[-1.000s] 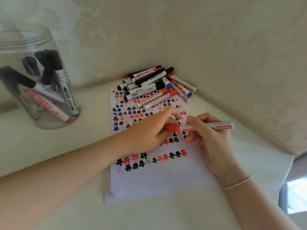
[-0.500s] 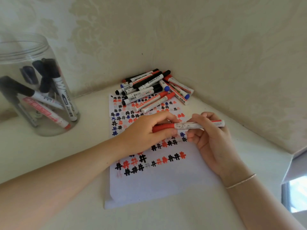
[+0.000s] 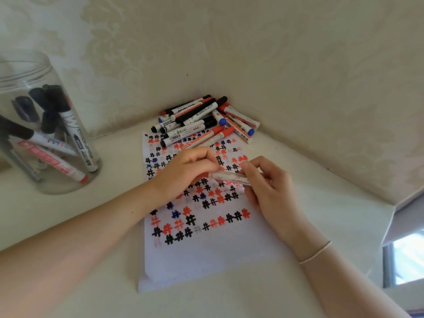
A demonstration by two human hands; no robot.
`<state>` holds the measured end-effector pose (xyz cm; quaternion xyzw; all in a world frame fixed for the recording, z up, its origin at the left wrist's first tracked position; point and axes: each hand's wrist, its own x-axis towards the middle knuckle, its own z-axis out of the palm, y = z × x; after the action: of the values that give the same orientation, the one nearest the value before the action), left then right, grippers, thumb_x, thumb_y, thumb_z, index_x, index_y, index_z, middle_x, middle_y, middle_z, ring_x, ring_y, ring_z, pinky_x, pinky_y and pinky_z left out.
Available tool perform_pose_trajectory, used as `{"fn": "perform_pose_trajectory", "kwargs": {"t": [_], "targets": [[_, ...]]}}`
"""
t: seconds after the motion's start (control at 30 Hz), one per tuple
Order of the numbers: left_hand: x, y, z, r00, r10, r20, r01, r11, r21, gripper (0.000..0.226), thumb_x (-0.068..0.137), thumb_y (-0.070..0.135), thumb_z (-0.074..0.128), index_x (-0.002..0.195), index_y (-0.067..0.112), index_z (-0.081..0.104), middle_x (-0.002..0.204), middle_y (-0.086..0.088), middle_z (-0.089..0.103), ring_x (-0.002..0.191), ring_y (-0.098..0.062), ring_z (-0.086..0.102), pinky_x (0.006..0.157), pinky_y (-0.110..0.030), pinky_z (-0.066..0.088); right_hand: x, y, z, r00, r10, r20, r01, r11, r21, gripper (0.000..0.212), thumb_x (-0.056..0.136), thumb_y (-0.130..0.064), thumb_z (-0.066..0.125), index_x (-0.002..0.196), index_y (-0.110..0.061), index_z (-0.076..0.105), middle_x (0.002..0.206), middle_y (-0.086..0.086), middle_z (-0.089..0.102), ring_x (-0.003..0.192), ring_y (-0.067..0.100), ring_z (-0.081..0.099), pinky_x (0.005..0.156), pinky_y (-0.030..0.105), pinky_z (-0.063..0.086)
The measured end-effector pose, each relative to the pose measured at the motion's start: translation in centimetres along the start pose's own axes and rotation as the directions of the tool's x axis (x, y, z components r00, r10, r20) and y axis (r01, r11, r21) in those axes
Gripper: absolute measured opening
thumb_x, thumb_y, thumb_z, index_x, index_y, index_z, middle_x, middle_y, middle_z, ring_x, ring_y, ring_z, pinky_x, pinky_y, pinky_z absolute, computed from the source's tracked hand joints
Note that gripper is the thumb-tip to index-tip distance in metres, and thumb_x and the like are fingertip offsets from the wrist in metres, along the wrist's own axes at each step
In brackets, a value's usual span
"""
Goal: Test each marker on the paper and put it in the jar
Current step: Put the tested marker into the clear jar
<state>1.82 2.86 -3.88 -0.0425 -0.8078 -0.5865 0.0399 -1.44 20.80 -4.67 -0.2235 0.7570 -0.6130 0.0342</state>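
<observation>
A: Head view, only one. What held the marker (image 3: 230, 177)?

B: Both hands did. Left hand (image 3: 183, 172) was curled round the red cap end, right hand (image 3: 267, 187) pinched the white barrel. The marker lay level, just above the paper (image 3: 206, 255), over the middle rows of marks.

A: Why two hands?

B: My guess: one steadied the barrel while the other worked the cap. Pulling it off or pushing it on, couldn't tell; that area was blurred.

A: Tip visible?

B: No, hidden under the left fingers.

A: Jar?

B: Jar (image 3: 34, 125) stood well left of the paper, upright and open-topped, several markers leaning inside. Probably kept to that side so the left hand could drop one in.

A: Untested ones?

B: Pile (image 3: 204, 121) sat at the paper's far edge, partly on it, tucked into the wall corner. Likely so they wouldn't roll, and stayed within reach.

A: Paper itself?

B: Flat on the table (image 3: 68, 226), hash marks in black, red and blue on its far half, near part blank. Room left for more tests.
</observation>
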Motion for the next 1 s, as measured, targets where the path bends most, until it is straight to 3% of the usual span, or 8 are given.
{"fn": "perform_pose_trajectory", "kwargs": {"t": [0.1, 0.3, 0.47, 0.57, 0.63, 0.8, 0.9, 1.0], "targets": [[0.1, 0.1, 0.3, 1.000, -0.012, -0.026, 0.013, 1.000, 0.019, 0.020, 0.091, 0.011, 0.056, 0.072, 0.005, 0.055, 0.056, 0.011, 0.047, 0.052, 0.002, 0.042, 0.054, -0.007, 0.035, -0.3, -0.4, 0.2, 0.998, -0.061, -0.018, 0.060, 0.996, -0.060, 0.026, 0.097, -0.022, 0.052, 0.073, -0.010, 0.054, 0.047, -0.008, 0.035, 0.044, 0.005, 0.026, 0.042, 0.016, 0.023], [0.2, 0.0, 0.5, 0.996, -0.006, -0.085, 0.005, 1.000, -0.011, 0.025, 0.079, 0.020, 0.054, 0.066, 0.000, 0.049, 0.062, -0.005, 0.040, 0.062, -0.016, 0.039, 0.062, -0.016, 0.039, -0.8, -0.6, 0.9, 0.990, -0.141, 0.005, 0.140, 0.975, -0.170, 0.034, 0.097, -0.024, 0.051, 0.072, -0.002, 0.043, 0.053, -0.008, 0.029, 0.049, 0.008, 0.026, 0.046, 0.018, 0.023], [0.2, 1.0, 0.2, 0.988, -0.045, -0.151, 0.029, 0.994, -0.106, 0.015, 0.088, 0.002, 0.052, 0.074, 0.006, 0.055, 0.060, -0.002, 0.044, 0.051, -0.009, 0.036, 0.048, -0.018, 0.030, 0.8, -1.9, 0.3, 0.996, -0.092, -0.017, 0.086, 0.973, -0.216, 0.036, 0.097, -0.026, 0.051, 0.072, -0.001, 0.046, 0.053, -0.006, 0.031, 0.047, 0.007, 0.025, 0.045, 0.021, 0.024], [0.6, 4.7, -2.1, 0.945, -0.017, -0.327, -0.075, 0.961, -0.266, 0.008, 0.089, 0.007, 0.059, 0.082, 0.011, 0.057, 0.060, 0.003, 0.049, 0.053, -0.009, 0.039, 0.052, -0.020, 0.033, 3.5, -5.6, 0.6, 0.990, -0.032, -0.136, 0.032, 0.999, -0.007, 0.038, 0.096, -0.022, 0.052, 0.072, 0.006, 0.045, 0.055, 0.006, 0.029, 0.045, 0.010, 0.022, 0.041, 0.020, 0.022], [0.3, 8.0, -4.4, 0.887, 0.077, -0.456, -0.239, 0.920, -0.309, 0.005, 0.088, 0.010, 0.062, 0.089, 0.011, 0.057, 0.064, 0.003, 0.056, 0.057, -0.009, 0.045, 0.055, -0.021, 0.038, 5.1, -8.7, 2.0, 0.991, 0.022, -0.133, 0.007, 0.976, 0.217, 0.033, 0.096, -0.020, 0.050, 0.069, -0.002, 0.047, 0.048, 0.001, 0.029, 0.042, 0.011, 0.023, 0.040, 0.022, 0.022], [-2.4, 13.4, -8.9, 0.686, 0.372, -0.625, -0.473, 0.881, 0.005, 0.026, 0.097, 0.011, 0.051, 0.119, 0.015, 0.037, 0.085, -0.008, 0.073, 0.062, -0.018, 0.068, 0.059, -0.024, 0.054, 8.2, -15.4, 9.2, 0.998, -0.042, -0.055, 0.062, 0.897, 0.437, 0.034, 0.092, -0.015, 0.044, 0.059, -0.013, 0.047, 0.042, -0.008, 0.028, 0.041, 0.012, 0.022, 0.043, 0.027, 0.020], [-4.2, 14.6, -12.1, 0.555, 0.492, -0.670, -0.399, 0.865, 0.305, 0.030, 0.099, 0.016, 0.049, 0.124, 0.017, 0.033, 0.083, -0.004, 0.073, 0.060, -0.020, 0.069, 0.059, -0.027, 0.055, 9.4, -17.8, 13.1, 0.993, -0.048, 0.111, 0.002, 0.927, 0.374, 0.046, 0.095, -0.024, 0.040, 0.051, -0.014, 0.047, 0.034, -0.010, 0.030, 0.034, 0.011, 0.026, 0.044, 0.025, 0.021], [-5.7, 14.8, -14.7, 0.465, 0.571, -0.677, -0.204, 0.813, 0.545, 0.029, 0.098, 0.020, 0.049, 0.122, 0.023, 0.034, 0.078, 0.001, 0.070, 0.055, -0.013, 0.066, 0.057, -0.028, 0.053, 10.4, -18.4, 15.7, 0.942, -0.017, 0.334, -0.015, 0.996, 0.090, 0.051, 0.095, -0.043, 0.040, 0.061, -0.010, 0.056, 0.037, -0.005, 0.042, 0.036, 0.017, 0.041, 0.042, 0.025, 0.035]]}}
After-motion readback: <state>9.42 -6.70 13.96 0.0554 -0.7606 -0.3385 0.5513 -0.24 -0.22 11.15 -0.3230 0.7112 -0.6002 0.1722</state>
